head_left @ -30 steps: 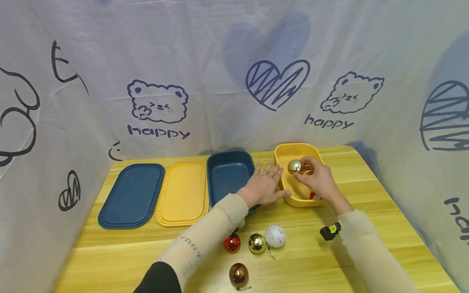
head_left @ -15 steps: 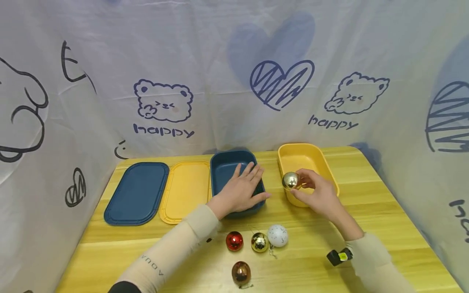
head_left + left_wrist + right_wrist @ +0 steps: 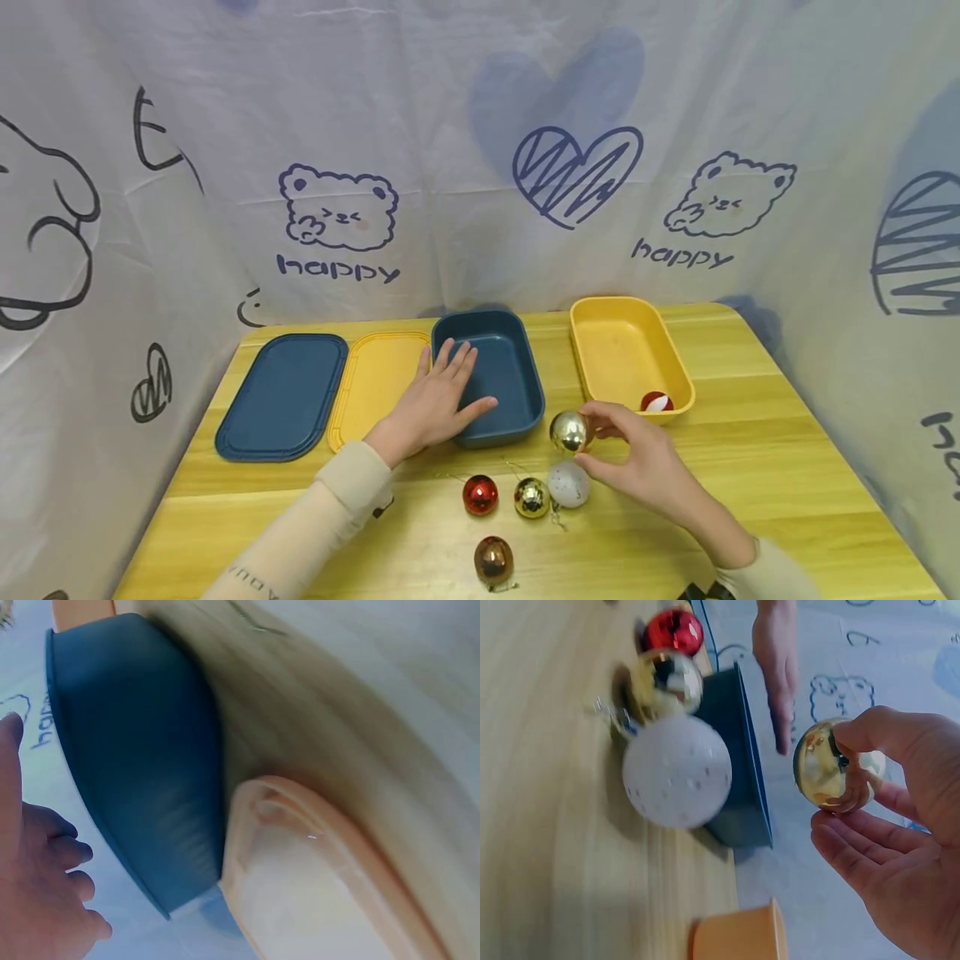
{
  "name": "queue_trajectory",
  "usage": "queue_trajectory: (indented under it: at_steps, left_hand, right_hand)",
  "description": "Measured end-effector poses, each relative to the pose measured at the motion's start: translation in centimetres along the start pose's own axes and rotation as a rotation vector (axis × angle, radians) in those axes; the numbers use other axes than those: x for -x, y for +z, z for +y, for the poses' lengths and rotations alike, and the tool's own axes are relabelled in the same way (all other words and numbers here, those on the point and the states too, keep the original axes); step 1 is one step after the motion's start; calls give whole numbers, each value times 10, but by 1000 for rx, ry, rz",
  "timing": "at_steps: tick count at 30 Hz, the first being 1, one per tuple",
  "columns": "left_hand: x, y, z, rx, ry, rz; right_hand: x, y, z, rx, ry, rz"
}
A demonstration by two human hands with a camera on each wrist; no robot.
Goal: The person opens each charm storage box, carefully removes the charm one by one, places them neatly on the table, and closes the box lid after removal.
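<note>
In the head view my right hand (image 3: 645, 458) pinches a shiny gold Christmas ball (image 3: 568, 432) between thumb and fingers, just behind a white speckled ball (image 3: 568, 485). The right wrist view shows the same gold ball (image 3: 832, 766) held off the table. With fingers spread straight, my left hand (image 3: 429, 408) is over the left side of the blue box (image 3: 498, 375); whether it touches the rim I cannot tell. A red ball (image 3: 480, 495), a faceted gold ball (image 3: 532, 497) and a brown ball (image 3: 493, 560) lie on the table.
The yellow box (image 3: 615, 350) stands at the right with a red-and-white thing (image 3: 657, 402) at its near end. Left of the blue box lie a yellow lid (image 3: 382, 375) and a blue lid (image 3: 283, 396). A printed white cloth (image 3: 465, 250) hangs behind the table.
My right hand has carried the gold ball out of the yellow box, left and toward me. My left hand has moved left from beside the yellow box to the blue box's left side.
</note>
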State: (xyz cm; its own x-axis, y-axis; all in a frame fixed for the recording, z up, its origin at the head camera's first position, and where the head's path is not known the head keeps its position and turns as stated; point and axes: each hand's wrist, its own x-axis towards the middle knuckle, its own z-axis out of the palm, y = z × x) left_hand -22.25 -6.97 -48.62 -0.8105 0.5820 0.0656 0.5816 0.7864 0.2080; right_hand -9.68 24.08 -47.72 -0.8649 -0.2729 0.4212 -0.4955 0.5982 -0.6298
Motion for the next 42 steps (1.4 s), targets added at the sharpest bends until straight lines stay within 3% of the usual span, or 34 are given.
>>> queue_trajectory:
  at_steps: [7, 14, 20, 32, 42]
  left_hand:
    - [8, 9, -10, -4, -25, -7]
    - [9, 15, -14, -15, -55, -27]
    - [9, 16, -15, -10, -60, -29]
    - [10, 20, -18, -8, -66, -13]
    - [11, 20, -18, 7, -67, -14]
  right_hand:
    - [17, 12, -14, -35, -129, -25]
    - [32, 20, -21, -64, -181, -33]
    - [43, 31, -25, -114, -219, -89]
    - [59, 44, -28, -137, -182, -197]
    - [72, 53, -26, -124, 36, -337]
